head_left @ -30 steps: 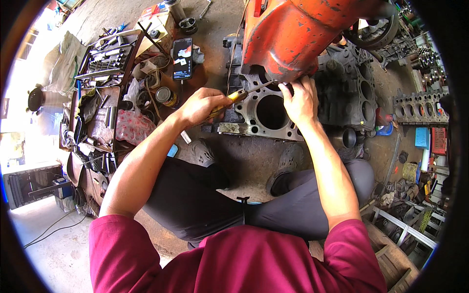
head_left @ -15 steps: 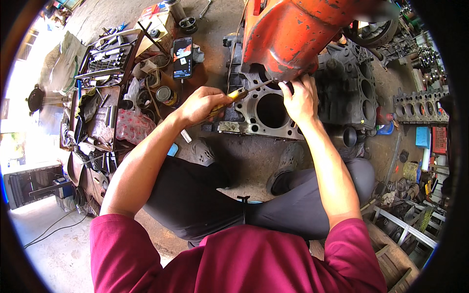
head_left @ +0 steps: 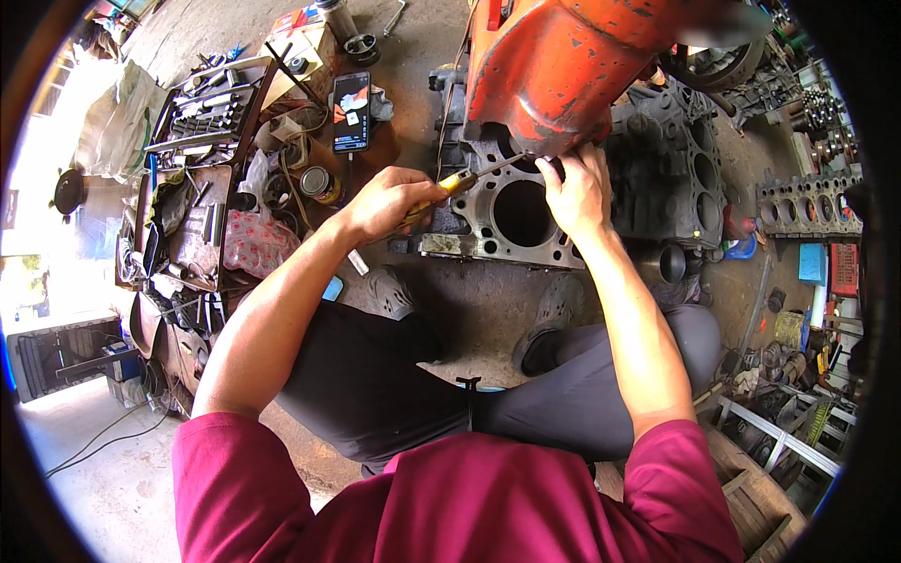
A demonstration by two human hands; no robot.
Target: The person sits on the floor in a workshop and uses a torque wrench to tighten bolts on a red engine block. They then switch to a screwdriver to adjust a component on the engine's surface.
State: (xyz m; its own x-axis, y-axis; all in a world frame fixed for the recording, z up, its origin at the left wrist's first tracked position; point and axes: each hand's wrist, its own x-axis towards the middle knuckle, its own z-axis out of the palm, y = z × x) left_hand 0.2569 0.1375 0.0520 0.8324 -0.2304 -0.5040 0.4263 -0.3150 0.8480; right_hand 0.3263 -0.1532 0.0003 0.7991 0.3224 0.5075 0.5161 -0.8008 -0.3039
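Observation:
My left hand (head_left: 389, 202) is closed round the yellow handle of a screwdriver (head_left: 458, 181). The screwdriver's thin shaft points up and right to the lower end of an orange-painted metal housing (head_left: 554, 75) with chipped paint. My right hand (head_left: 579, 194) is at that same lower end, its fingers curled up against it and partly hidden. A small dark thing shows by the thumb; I cannot tell what it is. Under both hands lies an engine block (head_left: 483, 214) with a large round cylinder bore.
A second, darker engine block (head_left: 648, 178) stands to the right. On the left are a phone (head_left: 352, 113) with a lit screen, a small can (head_left: 321, 184), a tray of sockets (head_left: 206, 111) and a tool tray (head_left: 192, 235). Farther right lies another cylinder block (head_left: 809, 204).
Almost nothing differs. Both hands and the screwdriver stay in nearly the same place against the orange housing.

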